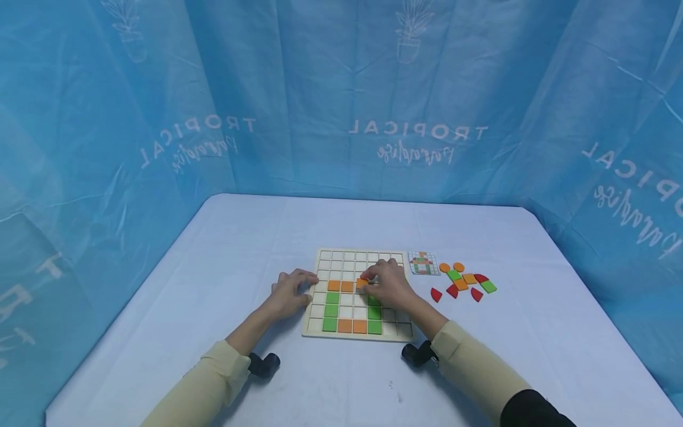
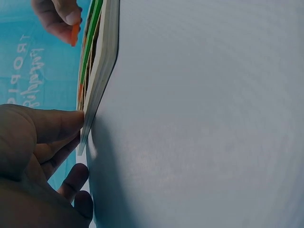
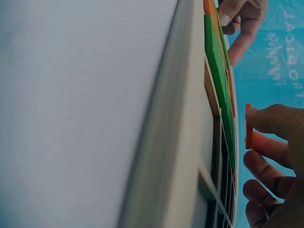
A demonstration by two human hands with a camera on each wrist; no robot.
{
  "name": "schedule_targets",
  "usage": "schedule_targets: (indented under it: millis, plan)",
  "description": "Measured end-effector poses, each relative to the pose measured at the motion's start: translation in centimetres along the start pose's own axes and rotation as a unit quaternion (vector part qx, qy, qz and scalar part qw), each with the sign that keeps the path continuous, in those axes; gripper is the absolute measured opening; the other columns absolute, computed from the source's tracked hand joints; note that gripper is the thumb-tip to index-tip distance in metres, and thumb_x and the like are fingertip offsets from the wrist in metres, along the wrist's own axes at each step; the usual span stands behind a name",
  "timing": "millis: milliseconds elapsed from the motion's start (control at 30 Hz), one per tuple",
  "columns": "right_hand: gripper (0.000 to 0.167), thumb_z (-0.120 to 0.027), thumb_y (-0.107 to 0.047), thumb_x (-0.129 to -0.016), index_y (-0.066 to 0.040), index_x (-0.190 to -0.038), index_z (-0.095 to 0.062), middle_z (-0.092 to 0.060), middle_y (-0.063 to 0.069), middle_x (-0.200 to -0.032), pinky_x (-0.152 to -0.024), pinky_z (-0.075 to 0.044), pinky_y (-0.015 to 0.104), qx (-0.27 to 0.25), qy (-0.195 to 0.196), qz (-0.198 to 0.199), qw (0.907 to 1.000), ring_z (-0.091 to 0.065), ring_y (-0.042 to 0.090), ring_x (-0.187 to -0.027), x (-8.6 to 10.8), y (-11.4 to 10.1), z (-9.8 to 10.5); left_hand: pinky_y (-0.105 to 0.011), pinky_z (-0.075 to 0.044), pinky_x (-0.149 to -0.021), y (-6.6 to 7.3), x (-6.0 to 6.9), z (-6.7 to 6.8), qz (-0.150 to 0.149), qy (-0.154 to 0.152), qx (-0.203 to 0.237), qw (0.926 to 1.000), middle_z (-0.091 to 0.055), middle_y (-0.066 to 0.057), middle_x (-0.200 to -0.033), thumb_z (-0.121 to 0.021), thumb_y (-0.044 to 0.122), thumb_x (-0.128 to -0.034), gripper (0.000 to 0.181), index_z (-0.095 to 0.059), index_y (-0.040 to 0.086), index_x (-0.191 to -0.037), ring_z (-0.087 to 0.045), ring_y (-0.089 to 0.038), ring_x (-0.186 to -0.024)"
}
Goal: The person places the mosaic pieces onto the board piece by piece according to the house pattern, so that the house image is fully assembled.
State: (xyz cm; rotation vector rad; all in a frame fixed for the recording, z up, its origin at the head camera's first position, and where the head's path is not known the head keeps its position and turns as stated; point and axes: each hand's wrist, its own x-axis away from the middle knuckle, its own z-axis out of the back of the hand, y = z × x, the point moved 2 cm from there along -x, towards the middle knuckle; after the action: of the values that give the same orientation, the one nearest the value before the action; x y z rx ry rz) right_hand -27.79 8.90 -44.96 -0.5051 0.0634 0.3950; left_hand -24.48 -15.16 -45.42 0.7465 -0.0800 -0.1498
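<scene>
A pale grid board lies on the white table. On its left side stands a column of green square tiles, with another green column on the right. Orange square tiles lie between their lower ends, and more orange tiles form a row above. My right hand pinches an orange square tile between thumb and finger, just over the right end of that upper row. My left hand touches the board's left edge with its fingertips; in the left wrist view a fingertip meets the rim.
A small pattern card lies by the board's upper right corner. Right of it are loose orange discs, orange squares, green squares and red quarter-round pieces. A blue printed curtain surrounds the table.
</scene>
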Motion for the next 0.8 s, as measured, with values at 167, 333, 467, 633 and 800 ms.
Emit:
schedule_targets:
  millis: [167,333,467,633,800]
  plan:
    - [0.025,-0.080,-0.026,-0.076,-0.014,-0.097,-0.076,-0.061,-0.004,-0.087,-0.075,-0.037,0.036,0.025,-0.004,0.004,0.9997,-0.044,0.017,-0.084,-0.41,0.00,-0.54,-0.049,-0.024,-0.098,0.11,0.06,0.07,-0.001,0.001,0.003,1.0000,-0.053,-0.002,-0.133,-0.068,0.005,-0.0824,0.037,-0.066,0.009,-0.119,-0.037,-0.024,-0.115]
    - [0.024,-0.078,-0.025,-0.077,-0.014,-0.098,-0.075,-0.060,-0.005,-0.088,-0.076,-0.037,0.038,0.031,-0.016,0.005,0.9994,-0.044,0.018,-0.084,-0.50,0.10,-0.85,-0.048,-0.025,-0.097,0.14,0.09,0.09,0.002,0.000,-0.002,1.0000,-0.053,-0.002,-0.133,-0.069,0.006,-0.0825,0.038,-0.066,0.009,-0.120,-0.038,-0.024,-0.114]
    - [0.024,-0.078,-0.025,-0.077,-0.015,-0.100,-0.075,-0.059,-0.004,-0.091,-0.078,-0.037,0.038,0.035,-0.020,0.005,0.9992,-0.044,0.019,-0.087,-0.39,0.04,-0.87,-0.050,-0.025,-0.097,0.12,0.14,0.11,-0.004,0.002,0.002,1.0000,-0.054,-0.003,-0.132,-0.069,0.004,-0.0819,0.038,-0.066,0.008,-0.120,-0.037,-0.025,-0.114]
    - [0.023,-0.077,-0.024,-0.078,-0.015,-0.100,-0.075,-0.059,-0.003,-0.092,-0.077,-0.037,0.038,0.036,-0.020,0.009,0.9991,-0.043,0.019,-0.087,-0.25,-0.06,-0.76,-0.050,-0.024,-0.097,0.10,0.16,0.12,-0.009,0.002,0.002,1.0000,-0.054,-0.003,-0.132,-0.069,0.004,-0.0813,0.039,-0.066,0.008,-0.120,-0.038,-0.025,-0.114]
    - [0.022,-0.077,-0.023,-0.079,-0.016,-0.100,-0.075,-0.059,-0.004,-0.091,-0.077,-0.037,0.038,0.037,-0.020,0.010,0.9991,-0.043,0.018,-0.087,-0.19,-0.15,-0.74,-0.049,-0.025,-0.096,0.09,0.18,0.06,-0.006,0.003,0.002,1.0000,-0.054,-0.002,-0.132,-0.070,0.004,-0.0812,0.039,-0.066,0.008,-0.119,-0.038,-0.025,-0.113]
